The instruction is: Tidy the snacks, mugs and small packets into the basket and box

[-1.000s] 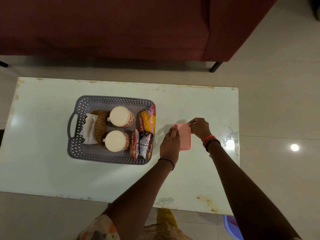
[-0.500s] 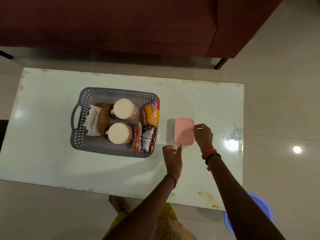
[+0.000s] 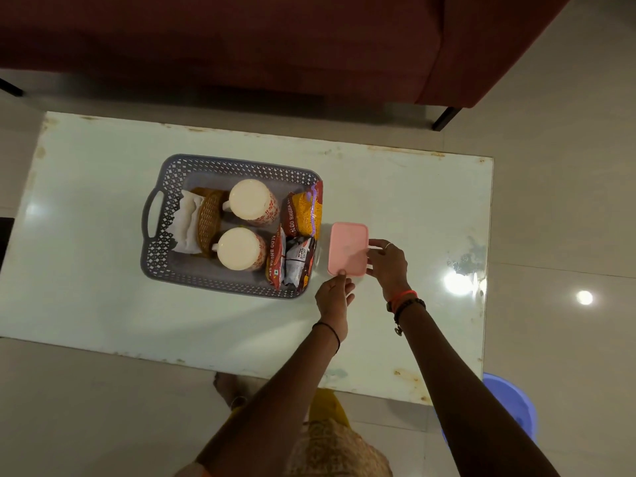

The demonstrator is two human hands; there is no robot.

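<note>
Pale table (image 3: 103, 297), pink box (image 3: 347, 247) beside basket (image 3: 165, 266), both hands touching box edges.

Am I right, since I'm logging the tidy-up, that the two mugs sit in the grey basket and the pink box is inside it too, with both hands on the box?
Not quite. The head view shows the pink box on the table, just right of the grey basket, not inside. The two mugs are in the basket, and the left hand and right hand touch the box.
</note>
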